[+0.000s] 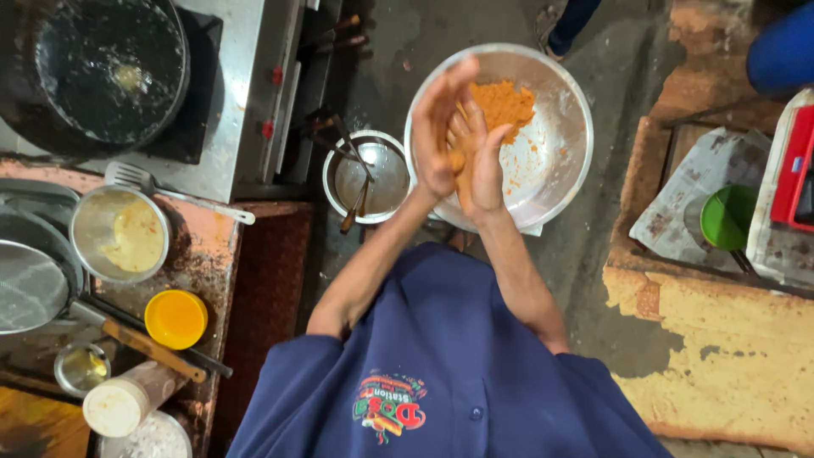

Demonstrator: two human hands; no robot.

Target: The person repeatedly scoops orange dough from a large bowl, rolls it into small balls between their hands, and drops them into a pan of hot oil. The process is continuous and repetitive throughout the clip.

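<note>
My left hand (435, 127) and my right hand (485, 170) are pressed palm to palm over a large steel bowl (555, 161). Between the palms is a small lump of orange mixture (458, 161), mostly hidden by the fingers. More of the same orange crumbly mixture (502, 103) lies heaped in the far part of the bowl. Orange smears cling to my fingers. My dark blue shirt (458, 373) fills the bottom of the view.
A small steel pot with utensils (366, 176) stands left of the bowl. At the left are a black pan on a stove (106, 72), a steel bowl of yellow batter (127, 233), a spatula (170, 191) and a yellow cup (175, 318). A green plate (729, 216) and red box (793, 170) sit right.
</note>
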